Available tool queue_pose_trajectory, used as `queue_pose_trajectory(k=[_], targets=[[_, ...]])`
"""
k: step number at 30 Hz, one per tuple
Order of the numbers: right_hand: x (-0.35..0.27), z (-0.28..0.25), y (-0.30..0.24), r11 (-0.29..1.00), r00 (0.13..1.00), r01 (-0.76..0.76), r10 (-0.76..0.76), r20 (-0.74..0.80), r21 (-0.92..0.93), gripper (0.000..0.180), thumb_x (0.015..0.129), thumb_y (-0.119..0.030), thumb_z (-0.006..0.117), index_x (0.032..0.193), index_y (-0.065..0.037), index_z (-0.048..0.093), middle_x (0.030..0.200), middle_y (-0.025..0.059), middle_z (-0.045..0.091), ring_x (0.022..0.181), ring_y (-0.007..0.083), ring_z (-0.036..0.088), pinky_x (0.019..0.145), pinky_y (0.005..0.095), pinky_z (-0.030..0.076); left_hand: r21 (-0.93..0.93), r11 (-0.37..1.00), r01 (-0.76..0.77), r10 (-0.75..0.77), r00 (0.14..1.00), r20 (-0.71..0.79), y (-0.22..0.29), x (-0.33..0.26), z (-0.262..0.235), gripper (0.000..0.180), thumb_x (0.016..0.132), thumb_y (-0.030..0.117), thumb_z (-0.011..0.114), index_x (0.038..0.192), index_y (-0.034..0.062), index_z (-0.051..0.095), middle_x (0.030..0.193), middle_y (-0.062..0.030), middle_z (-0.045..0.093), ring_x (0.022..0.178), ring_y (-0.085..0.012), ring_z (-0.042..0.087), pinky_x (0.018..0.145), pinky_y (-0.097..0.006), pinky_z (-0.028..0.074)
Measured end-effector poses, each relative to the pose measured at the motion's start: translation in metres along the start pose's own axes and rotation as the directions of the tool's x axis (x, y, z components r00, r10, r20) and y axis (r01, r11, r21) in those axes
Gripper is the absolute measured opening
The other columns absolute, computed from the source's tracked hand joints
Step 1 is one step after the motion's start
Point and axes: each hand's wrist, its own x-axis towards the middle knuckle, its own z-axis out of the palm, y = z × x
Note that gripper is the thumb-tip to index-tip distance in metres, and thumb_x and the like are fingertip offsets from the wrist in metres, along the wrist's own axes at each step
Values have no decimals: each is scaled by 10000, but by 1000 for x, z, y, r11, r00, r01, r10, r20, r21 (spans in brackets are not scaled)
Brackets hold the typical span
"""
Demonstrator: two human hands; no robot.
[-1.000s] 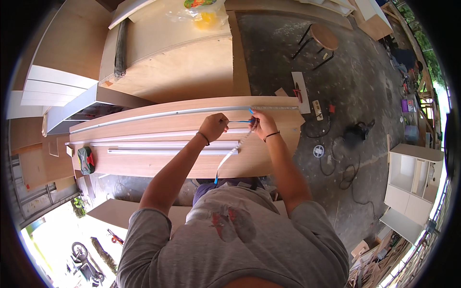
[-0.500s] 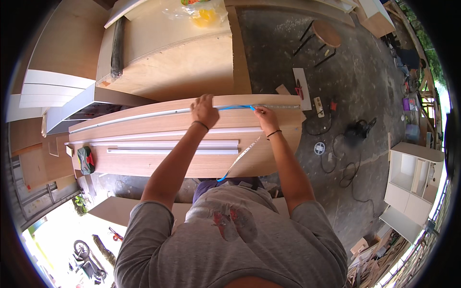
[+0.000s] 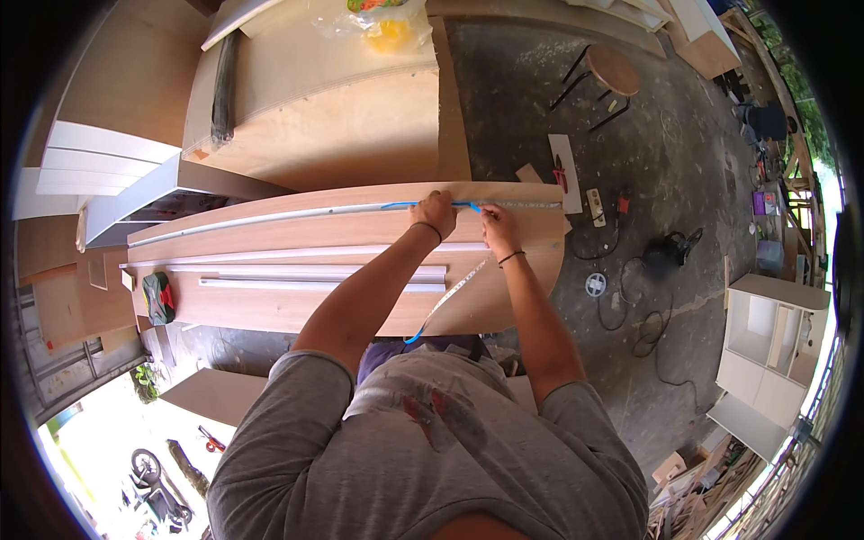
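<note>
Pinching a thin blue tape against a long pale wooden board, left hand and right hand grip it.

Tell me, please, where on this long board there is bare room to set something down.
The board is bare along its near edge, between the green case and the dangling tape. The far edge is crowded: left hand, right hand and white strips.

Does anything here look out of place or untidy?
Mainly the floor: black cables lie in loose tangles on the concrete beside the long wooden board. The blue-edged measuring tape trails loosely off that board's near edge.
</note>
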Motion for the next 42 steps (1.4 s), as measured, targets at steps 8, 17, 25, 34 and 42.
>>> queue_pose_trajectory(k=[8,17,25,34,42], targets=[[-2,-4,2,993,998,-54,49,46,106,140,907,-155,518,970,-41,571,590,8,480,388,77,435,326,233,361,10,999,42,-40,982,-185,-19,-8,-9,201,766,71,508,961,78,557,1089,-106,487,914,-295,595,761,-474,456],[-1,-5,2,995,995,-15,4,98,102,147,907,-162,517,969,-33,551,564,19,470,372,92,431,323,248,348,99,911,-400,407,835,-370,-75,-14,-11,114,760,64,532,783,120,629,880,-58,556,863,-242,548,705,-408,423],[-5,-6,-1,995,996,-6,-3,91,97,140,904,-157,519,951,-32,563,561,17,479,374,88,442,323,242,354,389,807,-444,533,832,-157,-60,9,-31,83,746,156,595,827,153,615,868,-30,566,877,-223,559,750,-386,423],[-4,-5,-2,993,997,-27,18,79,112,133,894,-138,535,940,-19,573,577,12,492,374,79,444,322,230,368,598,585,-549,689,725,-8,-57,14,-22,94,747,183,589,830,141,600,826,-36,566,844,-199,570,708,-380,433],[-5,-5,-4,993,997,-17,9,71,118,153,879,-160,547,951,-30,582,543,21,479,357,95,432,315,247,349,390,748,-537,626,766,-147,-53,9,-19,82,745,128,554,778,92,619,841,-84,586,785,-263,592,672,-410,462]])
